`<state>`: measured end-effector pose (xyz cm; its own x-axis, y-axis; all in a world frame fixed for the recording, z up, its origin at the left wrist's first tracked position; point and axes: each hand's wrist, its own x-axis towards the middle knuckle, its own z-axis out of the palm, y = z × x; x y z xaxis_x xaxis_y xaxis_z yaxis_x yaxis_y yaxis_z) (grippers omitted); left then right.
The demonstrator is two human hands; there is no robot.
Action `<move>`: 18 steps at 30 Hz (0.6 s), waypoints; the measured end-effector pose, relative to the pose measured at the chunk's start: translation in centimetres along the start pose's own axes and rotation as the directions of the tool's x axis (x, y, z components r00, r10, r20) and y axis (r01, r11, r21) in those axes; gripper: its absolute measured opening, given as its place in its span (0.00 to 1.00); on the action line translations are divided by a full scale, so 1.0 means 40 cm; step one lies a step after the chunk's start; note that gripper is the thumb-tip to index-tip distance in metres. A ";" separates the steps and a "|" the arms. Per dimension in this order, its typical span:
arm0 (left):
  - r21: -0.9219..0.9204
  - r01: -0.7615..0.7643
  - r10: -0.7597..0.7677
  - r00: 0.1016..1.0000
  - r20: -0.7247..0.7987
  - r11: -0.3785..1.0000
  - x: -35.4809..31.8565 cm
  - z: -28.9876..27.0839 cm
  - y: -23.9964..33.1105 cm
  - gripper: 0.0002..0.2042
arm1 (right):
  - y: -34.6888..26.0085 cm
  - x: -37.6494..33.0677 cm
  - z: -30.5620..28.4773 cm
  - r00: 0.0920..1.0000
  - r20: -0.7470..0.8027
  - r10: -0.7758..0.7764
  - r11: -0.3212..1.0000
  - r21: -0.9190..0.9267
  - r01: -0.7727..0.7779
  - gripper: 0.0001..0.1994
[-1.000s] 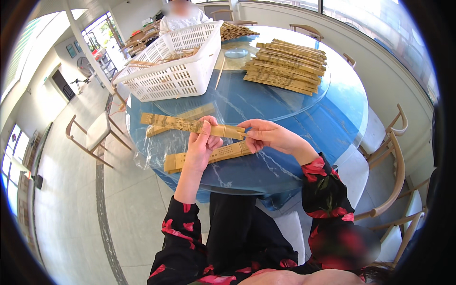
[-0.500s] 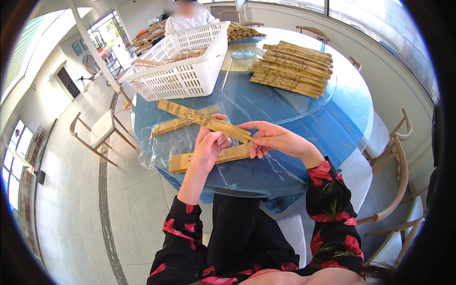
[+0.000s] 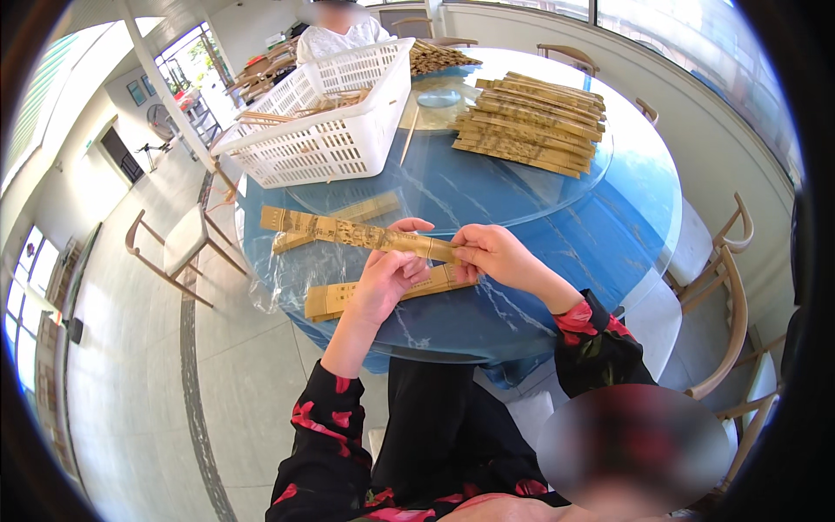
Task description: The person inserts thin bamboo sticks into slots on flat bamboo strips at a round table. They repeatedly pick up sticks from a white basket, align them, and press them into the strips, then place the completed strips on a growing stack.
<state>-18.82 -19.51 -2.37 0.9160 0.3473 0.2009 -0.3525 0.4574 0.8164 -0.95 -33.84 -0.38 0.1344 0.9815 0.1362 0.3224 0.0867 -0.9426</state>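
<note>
A long, flat, gold-brown printed paper sleeve [image 3: 335, 230] is held between my hands above the near side of the table. My left hand [image 3: 384, 280] is closed around its middle, thumb on top. At its right end, my right hand [image 3: 503, 257] pinches the tip between thumb and fingers. Beneath my hands lies a small stack of similar sleeves [image 3: 327, 301], partly covered by my left hand and wrist. More sleeves [image 3: 372, 207] rest just beyond, on crumpled clear plastic film [image 3: 268, 291].
The round glass-topped table [image 3: 452, 335] has a blue cloth. On it stand a white perforated basket [image 3: 335, 152] with thin wooden sticks, a big pile of gold sleeves [image 3: 532, 126] and a loose stick [image 3: 410, 137]. A person [image 3: 339, 33] sits beyond the basket. Chairs [image 3: 183, 244] surround the table.
The held sleeve has swung from a steep slant to nearly level, its left end moving left and down. My right hand's fingers have drawn together at its right end.
</note>
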 end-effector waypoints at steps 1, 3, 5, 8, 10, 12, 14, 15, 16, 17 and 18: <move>0.019 -0.017 0.017 1.000 0.020 1.000 -0.002 -0.001 -0.002 0.21 | -0.007 -0.001 0.000 1.000 0.008 0.029 1.000 0.012 -0.029 0.06; 0.058 -0.052 0.049 0.997 0.060 0.997 -0.005 -0.006 -0.010 0.19 | -0.002 0.000 -0.002 0.998 0.031 0.047 0.994 0.100 -0.050 0.07; 0.155 -0.119 0.109 0.992 0.070 0.981 -0.007 -0.007 -0.018 0.14 | -0.001 0.003 -0.006 0.996 0.069 0.061 0.986 0.152 -0.071 0.07; 0.291 -0.193 0.181 0.981 0.066 0.937 -0.003 -0.021 -0.052 0.10 | 0.006 0.000 -0.010 0.990 0.120 0.080 0.984 0.152 -0.098 0.08; 0.299 -0.185 0.178 0.983 0.048 0.936 -0.001 -0.011 -0.069 0.08 | 0.019 -0.001 -0.013 0.987 0.135 0.085 0.988 0.117 -0.101 0.08; 0.257 -0.178 0.175 0.984 0.037 0.950 0.001 -0.006 -0.078 0.07 | 0.015 0.005 -0.014 0.983 0.146 0.111 0.983 0.128 -0.130 0.08; 0.162 -0.150 0.148 0.989 0.024 0.975 0.002 -0.007 -0.071 0.06 | 0.007 0.007 -0.016 0.979 0.159 0.126 0.979 0.142 -0.149 0.10; 0.143 -0.145 0.148 0.989 -0.006 0.979 0.003 -0.009 -0.070 0.05 | 0.007 0.010 -0.015 0.978 0.164 0.130 0.979 0.134 -0.153 0.11; 0.122 -0.141 0.146 0.989 -0.037 0.982 0.003 -0.011 -0.074 0.05 | 0.011 0.015 -0.010 0.976 0.170 0.135 0.979 0.127 -0.158 0.12; 0.101 -0.136 0.144 0.987 -0.068 0.985 0.004 -0.013 -0.075 0.05 | 0.008 0.020 -0.004 0.974 0.176 0.140 0.980 0.119 -0.162 0.13; 0.089 -0.149 0.157 0.983 -0.091 0.985 0.003 -0.014 -0.074 0.06 | -0.003 0.024 0.001 0.980 0.122 0.157 0.979 0.108 -0.170 0.15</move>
<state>-17.78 -20.34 -5.08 0.8280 0.4879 0.2764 -0.4665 0.3258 0.8223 -0.90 -32.90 -0.13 0.0677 0.9964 -0.0515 0.1914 -0.0637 -0.9794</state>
